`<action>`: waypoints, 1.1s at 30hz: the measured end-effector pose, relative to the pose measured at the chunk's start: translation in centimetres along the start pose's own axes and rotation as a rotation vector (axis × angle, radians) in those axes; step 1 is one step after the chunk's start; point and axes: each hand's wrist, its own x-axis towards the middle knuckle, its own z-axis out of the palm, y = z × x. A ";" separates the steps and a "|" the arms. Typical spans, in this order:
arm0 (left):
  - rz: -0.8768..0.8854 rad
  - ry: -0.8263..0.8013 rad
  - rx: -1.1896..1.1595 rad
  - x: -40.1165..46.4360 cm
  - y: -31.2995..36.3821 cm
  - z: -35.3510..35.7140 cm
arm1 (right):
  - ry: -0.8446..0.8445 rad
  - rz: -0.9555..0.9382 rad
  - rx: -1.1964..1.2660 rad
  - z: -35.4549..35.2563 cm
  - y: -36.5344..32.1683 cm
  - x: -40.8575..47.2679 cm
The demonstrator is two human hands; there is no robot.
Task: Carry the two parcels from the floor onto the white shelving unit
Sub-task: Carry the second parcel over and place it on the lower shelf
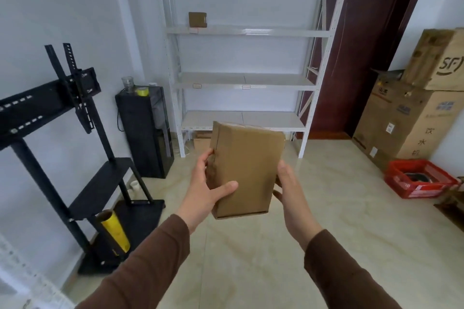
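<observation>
Both hands are gripping one brown cardboard parcel (244,170) at the centre of the frame, held in the air above the floor. The left hand (206,183) is clasping the parcel's left edge, thumb lying across the front face, fingers wrapping behind. The right hand (288,190) is pressing flat against the right edge, fingers partly curled and mostly hidden behind the box. Brown sleeves are covering both forearms.

The white shelving unit (243,80) is standing at upper centre against the wall; a second small brown parcel (197,19) is sitting on its upper shelf at the left end, while the two lower shelves are showing bare boards. Open tiled floor (339,221) is lying between the person and the unit.

A black TV stand (62,113) is occupying the left side, a black cabinet (145,130) beside the shelving. Stacked cartons (406,123) and a red crate (419,178) are sitting at right.
</observation>
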 end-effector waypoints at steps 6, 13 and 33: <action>-0.013 -0.020 0.104 9.9 -2.6 -3.5 | -0.007 0.015 0.098 3.3 0.9 11.6; -0.040 -0.110 0.077 24.6 -6.4 -9.9 | -0.038 -0.005 0.093 8.7 2.2 25.3; -0.071 -0.013 -0.181 63.6 -11.8 -15.7 | -0.067 -0.026 0.027 15.3 6.6 63.4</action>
